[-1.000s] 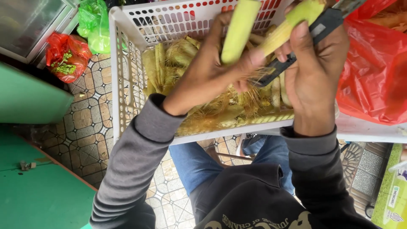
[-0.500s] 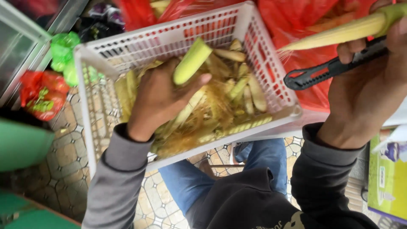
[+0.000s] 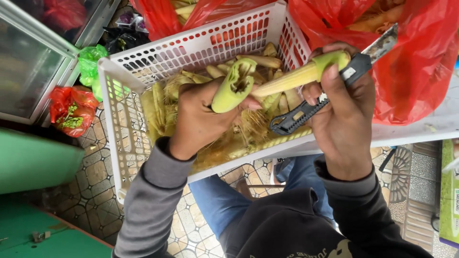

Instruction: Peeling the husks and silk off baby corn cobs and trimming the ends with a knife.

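The left hand [image 3: 201, 117] is closed around a green husk piece [image 3: 234, 86], its hollow cut end facing up, held above the white plastic basket [image 3: 117, 138] of husks and silk. The right hand [image 3: 342, 110] grips 2 items at once: a peeled baby corn [image 3: 296, 76], pinched under the thumb, and a utility knife [image 3: 330, 93] with its blade extended toward the red plastic bag [image 3: 420, 67]. Risk 1: the exposed blade lies near the bag and could slit it. Risk 2: the shared grip is crowded, so the corn could slip and fall into the waste husks. Risk 3: the basket overhangs the person's lap and may tip under uneven load.
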